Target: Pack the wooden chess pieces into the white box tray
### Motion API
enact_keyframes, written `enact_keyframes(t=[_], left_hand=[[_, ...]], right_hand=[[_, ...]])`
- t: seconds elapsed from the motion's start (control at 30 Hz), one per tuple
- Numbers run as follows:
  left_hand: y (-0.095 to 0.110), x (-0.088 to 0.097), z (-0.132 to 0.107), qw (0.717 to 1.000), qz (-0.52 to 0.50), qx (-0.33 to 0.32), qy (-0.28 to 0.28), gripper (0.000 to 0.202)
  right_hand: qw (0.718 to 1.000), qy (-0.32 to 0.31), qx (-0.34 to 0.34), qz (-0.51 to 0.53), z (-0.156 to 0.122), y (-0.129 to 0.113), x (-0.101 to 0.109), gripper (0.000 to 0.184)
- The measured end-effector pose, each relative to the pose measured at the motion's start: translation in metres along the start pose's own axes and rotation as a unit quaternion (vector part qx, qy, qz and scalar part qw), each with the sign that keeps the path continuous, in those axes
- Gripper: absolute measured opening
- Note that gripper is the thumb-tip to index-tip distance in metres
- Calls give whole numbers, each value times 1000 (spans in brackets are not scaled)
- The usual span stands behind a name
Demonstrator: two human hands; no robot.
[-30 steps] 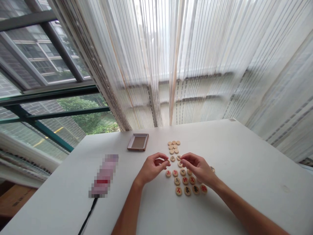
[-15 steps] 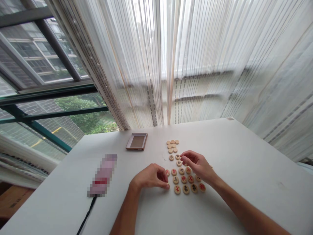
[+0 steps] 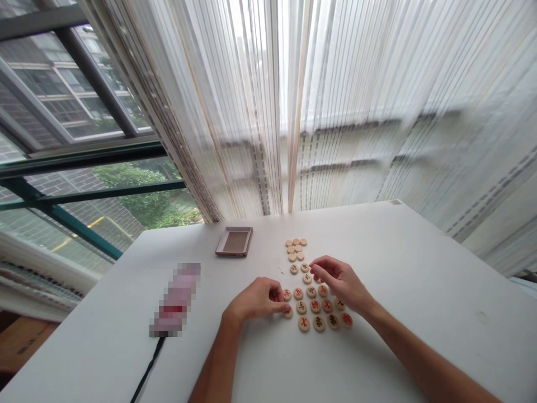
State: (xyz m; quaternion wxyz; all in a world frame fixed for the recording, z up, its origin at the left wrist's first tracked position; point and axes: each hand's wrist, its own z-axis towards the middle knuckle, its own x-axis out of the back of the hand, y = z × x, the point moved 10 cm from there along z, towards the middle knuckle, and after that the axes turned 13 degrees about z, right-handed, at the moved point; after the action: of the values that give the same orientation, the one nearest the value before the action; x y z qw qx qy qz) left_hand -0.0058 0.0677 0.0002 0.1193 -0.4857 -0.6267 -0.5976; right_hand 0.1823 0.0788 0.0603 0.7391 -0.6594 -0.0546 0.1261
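Observation:
My left hand (image 3: 257, 301) is low over the white table, its thumb and fingers closed at a round wooden Chinese chess piece (image 3: 288, 313) on the left side of the group. Part of that piece is hidden by the thumb. Red-marked pieces (image 3: 298, 293) and black-marked pieces (image 3: 319, 323) lie face up in loose rows between my hands. My right hand (image 3: 342, 282) hovers over the right side of the rows, fingers loosely curved and apart. Its fingertips are beside a black-marked piece (image 3: 305, 268), and the hand covers some pieces beneath it.
Blank-topped pieces (image 3: 296, 249) are grouped farther back on the white table (image 3: 419, 291). A shallow open box (image 3: 235, 242) is at the back left. Left of my arm lies a blurred pinkish object (image 3: 176, 302) with a black cord (image 3: 149, 366). Curtains (image 3: 335, 112) hang behind.
My left hand has shifted slightly upward, and more of the piece at its thumb now shows. My right hand has stayed almost still.

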Motion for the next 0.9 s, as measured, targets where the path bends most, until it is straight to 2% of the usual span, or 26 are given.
enact_keyframes(t=[0.23, 0.37, 0.7, 0.77, 0.9], left_hand=[[-4, -4, 0, 999, -26, 20, -17, 36], [-3, -2, 1, 1000, -21, 11, -6, 34], [-3, -2, 2, 999, -36, 0, -10, 37], [-1, 8, 3, 999, -20, -13, 31, 39], [6, 44, 3, 976, 30, -34, 213, 40]], right_hand=[[1000, 13, 17, -20, 3, 1, 12, 31], [998, 33, 35, -47, 6, 0, 24, 33], [979, 50, 86, -177, 5, -11, 30, 23], [972, 50, 101, -208, 4, -15, 29, 21], [961, 32, 128, -241, 5, -19, 26, 22]])
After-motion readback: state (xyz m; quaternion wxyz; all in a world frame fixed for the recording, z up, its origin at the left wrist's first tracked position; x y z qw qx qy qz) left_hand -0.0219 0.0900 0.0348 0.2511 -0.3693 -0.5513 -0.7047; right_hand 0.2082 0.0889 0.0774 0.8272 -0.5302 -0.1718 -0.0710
